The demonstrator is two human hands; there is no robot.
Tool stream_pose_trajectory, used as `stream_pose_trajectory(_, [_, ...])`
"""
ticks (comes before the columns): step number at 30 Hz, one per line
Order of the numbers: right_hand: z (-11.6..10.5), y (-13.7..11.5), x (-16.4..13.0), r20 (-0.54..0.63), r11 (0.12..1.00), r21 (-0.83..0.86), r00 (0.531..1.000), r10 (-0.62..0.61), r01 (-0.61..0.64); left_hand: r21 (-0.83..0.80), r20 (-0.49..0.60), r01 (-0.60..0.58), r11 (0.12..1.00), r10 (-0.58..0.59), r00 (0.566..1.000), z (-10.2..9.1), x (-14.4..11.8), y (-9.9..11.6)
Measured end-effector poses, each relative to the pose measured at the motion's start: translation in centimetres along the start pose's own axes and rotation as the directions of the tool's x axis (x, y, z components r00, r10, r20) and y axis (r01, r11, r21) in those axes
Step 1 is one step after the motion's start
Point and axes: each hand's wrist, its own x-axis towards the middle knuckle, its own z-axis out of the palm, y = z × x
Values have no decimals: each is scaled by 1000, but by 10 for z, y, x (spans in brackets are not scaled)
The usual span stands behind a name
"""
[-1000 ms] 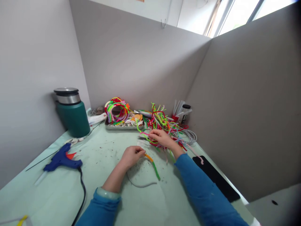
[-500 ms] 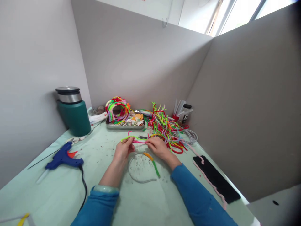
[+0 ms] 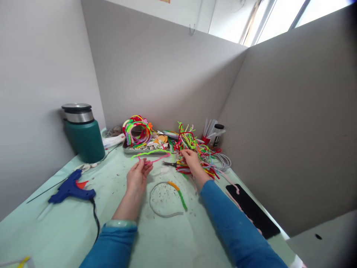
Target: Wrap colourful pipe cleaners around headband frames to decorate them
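Observation:
My left hand (image 3: 137, 175) is closed on a pink pipe cleaner (image 3: 160, 158), which bends away to the right above the table. A lime-green pipe cleaner (image 3: 150, 152) stretches just beyond it, towards my right hand. At the front of a tangled pile of coloured pipe cleaners (image 3: 192, 139), my right hand (image 3: 190, 160) pinches a thin strand whose colour is hard to make out. Black-handled scissors (image 3: 169, 164) lie between the hands, partly covered by pipe cleaners. Nearer me rests a grey headband hoop (image 3: 153, 208), wrapped in orange and green along part of its right side.
A metal tray (image 3: 145, 151) at the back carries wrapped hoops and small cut-outs. On the left are a green bottle (image 3: 85, 141) and a blue glue gun (image 3: 71, 188) with its cord. A black flat object (image 3: 253, 214), a jar (image 3: 217, 134) and grey hoops (image 3: 224, 162) are on the right.
My hands have moved apart: the right one went up and right to the pile, the left slightly left. The scissors and more of the pink pipe cleaner now show between them.

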Motion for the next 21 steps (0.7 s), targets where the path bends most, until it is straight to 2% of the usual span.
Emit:
stream_pose_trajectory(2, [8, -8, 14, -22, 997, 34, 997, 69, -68, -84, -37, -26, 996, 23, 999, 0, 2, 3])
stream_pose_trajectory(4, [17, -13, 28, -42, 989, 58, 989, 139, -137, -103, -55, -25, 994, 19, 998, -1, 3, 4])
stream_pose_trajectory(7, [31, -18, 47, -66, 973, 78, 973, 222, -217, -62, -23, 12, 998, -13, 1000, -3, 5, 3])
stream_pose_trajectory(10, [34, -32, 65, -52, 962, 111, 965, 257, -250, -13, 13, 85, 996, -85, 996, -5, 6, 1])
stream_pose_trajectory(12, [26, -48, 76, -11, 958, 153, 969, 248, -244, 14, 14, 102, 995, -102, 995, -5, 6, 0])
stream_pose_trajectory(16, [-4, -89, 97, 75, 947, 260, 981, 177, -190, 78, 20, 119, 990, -121, 992, -6, 6, 1])
stream_pose_trajectory(21, [-35, -123, 111, 61, 929, 358, 995, 80, -97, 168, 26, 154, 974, -161, 987, -8, 5, -1])
